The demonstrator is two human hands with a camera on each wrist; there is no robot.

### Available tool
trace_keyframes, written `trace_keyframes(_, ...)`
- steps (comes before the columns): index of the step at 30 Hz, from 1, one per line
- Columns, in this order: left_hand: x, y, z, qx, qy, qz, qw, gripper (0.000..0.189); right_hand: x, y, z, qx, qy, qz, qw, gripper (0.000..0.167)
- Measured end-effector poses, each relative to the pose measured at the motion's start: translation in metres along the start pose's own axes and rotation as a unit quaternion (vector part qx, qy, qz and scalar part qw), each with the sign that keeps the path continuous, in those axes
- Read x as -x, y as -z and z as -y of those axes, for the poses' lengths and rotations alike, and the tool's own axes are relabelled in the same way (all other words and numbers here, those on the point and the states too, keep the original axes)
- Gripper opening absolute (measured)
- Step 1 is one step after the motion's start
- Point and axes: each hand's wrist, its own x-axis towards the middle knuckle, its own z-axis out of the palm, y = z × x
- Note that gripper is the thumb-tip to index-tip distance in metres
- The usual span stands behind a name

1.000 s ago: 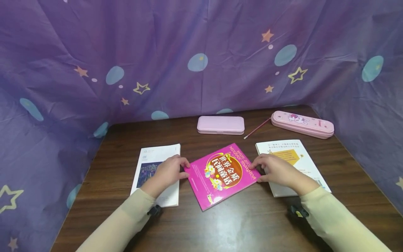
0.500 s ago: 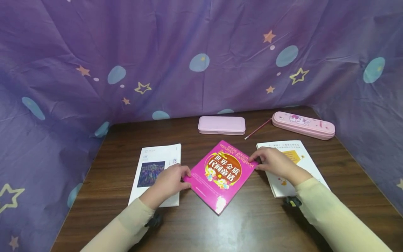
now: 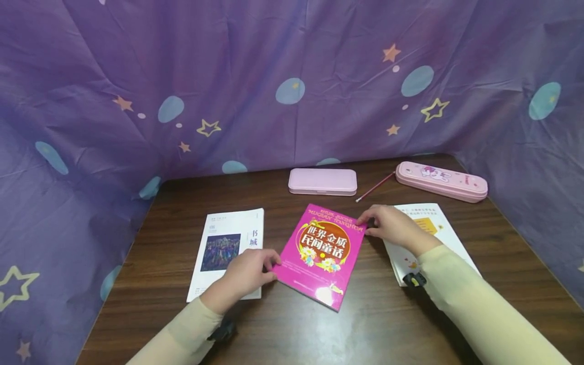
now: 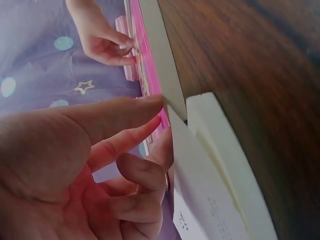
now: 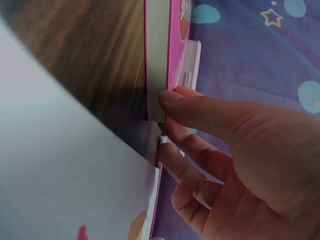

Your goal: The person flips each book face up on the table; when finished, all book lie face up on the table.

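A magenta book (image 3: 321,286) with a brown oval on its cover lies slightly turned in the middle of the table. My left hand (image 3: 248,274) holds its lower left corner between thumb and fingers; the left wrist view shows the thumb on the page edge (image 4: 159,50). At the upper right corner my right hand (image 3: 394,230) pinches the book, its thumb (image 5: 185,102) against the side of the pages. Under the left hand lies a white book (image 3: 221,223) with a dark picture. Another white book (image 3: 449,248), with a yellow patch, is partly covered by my right hand and sleeve.
Along the back of the brown table (image 3: 283,339) sit a plain pink case (image 3: 322,181) and a pink pencil case (image 3: 441,181) with a rabbit picture. A thin red pencil-like stick (image 3: 375,187) lies between them. A purple star-patterned cloth (image 3: 255,66) hangs behind.
The magenta book has turned counterclockwise, its top swinging left and its bottom right. My right hand has moved up and left, and my left hand down, both still holding the book.
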Motion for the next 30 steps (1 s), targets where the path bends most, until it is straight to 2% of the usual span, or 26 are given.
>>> trace_keyframes(9,0.005,-0.006,-0.002,0.039,0.001,0.011,0.9992,0.032,-0.023,-0.005,0.004,0.009,-0.03,0.005,0.9995,0.026)
trace_keyframes(15,0.008,-0.013,-0.008,0.043,-0.007,0.004,0.999,0.031,-0.035,-0.008,0.005,0.021,-0.029,-0.007,0.9993,0.029)
trace_keyframes(21,0.009,-0.019,-0.013,0.043,-0.002,-0.009,0.9991,0.032,-0.045,-0.012,0.004,0.008,-0.041,-0.008,0.9991,0.031)
trace_keyframes(25,0.01,-0.024,-0.014,0.046,0.001,-0.019,0.9988,0.031,-0.051,-0.015,0.005,0.003,-0.035,-0.013,0.9993,0.032)
trace_keyframes(30,0.011,-0.029,-0.014,0.042,-0.005,-0.031,0.9986,0.031,-0.047,-0.017,0.009,0.028,-0.014,-0.012,0.9994,0.039)
